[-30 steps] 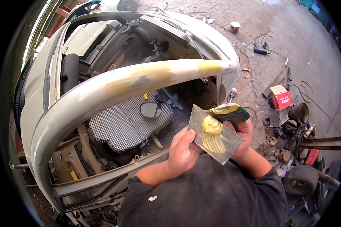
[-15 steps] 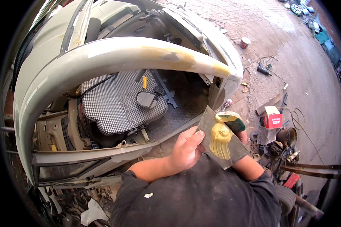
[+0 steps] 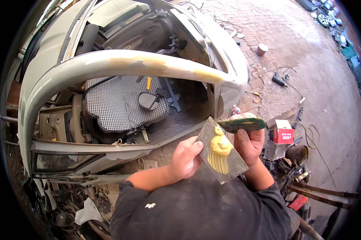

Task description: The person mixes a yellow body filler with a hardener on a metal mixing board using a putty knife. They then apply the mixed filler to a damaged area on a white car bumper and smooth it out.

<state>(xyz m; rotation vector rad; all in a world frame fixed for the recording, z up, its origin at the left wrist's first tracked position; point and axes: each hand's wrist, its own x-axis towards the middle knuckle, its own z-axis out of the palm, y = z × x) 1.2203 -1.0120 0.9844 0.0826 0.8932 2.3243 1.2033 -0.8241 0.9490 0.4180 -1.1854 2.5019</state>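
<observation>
My left hand (image 3: pixel 184 159) grips the left edge of a thin grey mixing board (image 3: pixel 235 166), thumb on top, held tilted over my chest. A mound of yellow putty (image 3: pixel 220 146) lies on it, with combed streaks running toward the lower corner. In my right hand (image 3: pixel 250 145) is a dark green putty spreader (image 3: pixel 248 125), pinched with the thumb on its face. The spreader's left end is by the board's top corner, near the putty's peak. Beyond them curves a pale car body frame (image 3: pixel 104 66) with yellowish patches along its top.
Inside the car lie a checked seat (image 3: pixel 120 102) and a loose side mirror (image 3: pixel 148 101). On the ground at right are a red and white box (image 3: pixel 283 134), a power tool (image 3: pixel 279 80), a can (image 3: pixel 262 49), cords and scrap metal. More scrap parts (image 3: pixel 88 212) lie at lower left.
My right hand has turned the spreader from tilted over the board's putty to nearly level at its top corner. The view has shifted, and the putty mound looks slightly reshaped.
</observation>
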